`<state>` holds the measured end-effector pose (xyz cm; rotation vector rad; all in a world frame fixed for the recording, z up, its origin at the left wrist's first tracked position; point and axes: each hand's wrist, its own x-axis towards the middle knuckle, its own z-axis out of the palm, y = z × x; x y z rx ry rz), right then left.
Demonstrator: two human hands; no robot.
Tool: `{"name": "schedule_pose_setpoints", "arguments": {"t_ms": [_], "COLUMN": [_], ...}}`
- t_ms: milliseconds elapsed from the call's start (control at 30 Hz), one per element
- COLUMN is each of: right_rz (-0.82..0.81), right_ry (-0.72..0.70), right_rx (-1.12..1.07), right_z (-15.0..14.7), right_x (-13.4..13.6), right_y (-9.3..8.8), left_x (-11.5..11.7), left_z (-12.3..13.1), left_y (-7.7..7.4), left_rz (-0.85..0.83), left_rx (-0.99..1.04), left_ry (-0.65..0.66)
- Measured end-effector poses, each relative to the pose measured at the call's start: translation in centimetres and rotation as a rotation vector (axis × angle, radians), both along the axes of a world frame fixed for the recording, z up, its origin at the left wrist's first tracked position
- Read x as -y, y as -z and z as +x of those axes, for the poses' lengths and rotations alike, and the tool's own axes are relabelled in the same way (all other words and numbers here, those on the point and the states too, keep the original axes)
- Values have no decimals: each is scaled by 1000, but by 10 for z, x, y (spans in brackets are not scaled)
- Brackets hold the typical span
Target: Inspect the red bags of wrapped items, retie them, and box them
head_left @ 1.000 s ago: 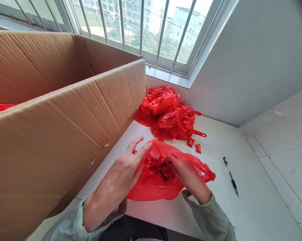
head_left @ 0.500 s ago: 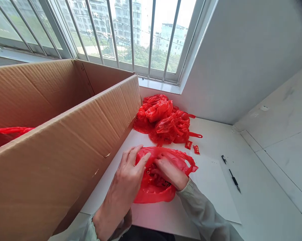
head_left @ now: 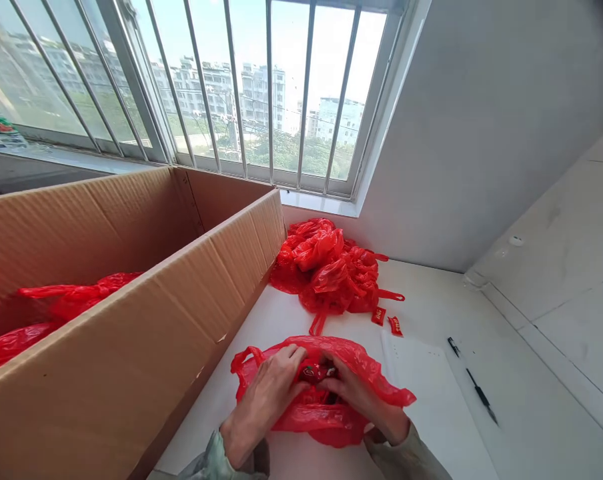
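An open red plastic bag (head_left: 326,423) lies on the white table in front of me, its mouth facing up. Small shiny red packets (head_left: 310,373) show inside it. At the left of the mouth is my left hand (head_left: 271,387), thumb and fingers apart at the packets, holding nothing I can see. From the right, my right hand (head_left: 354,390) reaches into the bag with curled fingers. Its fingertips are partly hidden among the packets, so what they grip cannot be made out.
A big cardboard box (head_left: 181,320) with red bags inside stands to the left. Behind, a heap of red plastic bags (head_left: 326,267) lies near the wall. Two small red packets (head_left: 386,321), a white paper sheet (head_left: 431,387) and a black pen (head_left: 481,397) with its cap apart lie right.
The view has tilted up. My left hand has moved from the bag's side to its contents, and the bag's left handle now shows. My right hand has shifted within the bag.
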<state>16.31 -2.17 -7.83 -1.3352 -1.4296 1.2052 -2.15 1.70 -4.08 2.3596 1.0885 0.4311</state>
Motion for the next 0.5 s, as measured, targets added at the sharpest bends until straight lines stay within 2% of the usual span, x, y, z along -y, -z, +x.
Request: {"name": "schedule_pose_setpoints", "arguments": {"t_ms": [100, 367, 433, 500], "right_rz": [-35, -45, -23, 69], "right_ry": [-83, -68, -31, 3], "right_rx": [-35, -172, -109, 75], "right_z": [4, 9, 8, 7], "right_x": [-1, -7, -8, -2], "right_y": [-6, -14, -16, -22], "left_x": [-2, -2, 0, 3], "left_z": [-2, 1, -1, -6], "left_y": [0, -6, -9, -15], "left_rz": [-58, -74, -61, -1], "left_rx": [81, 50, 18, 15], "left_ry": [-4, -136, -172, -193]}}
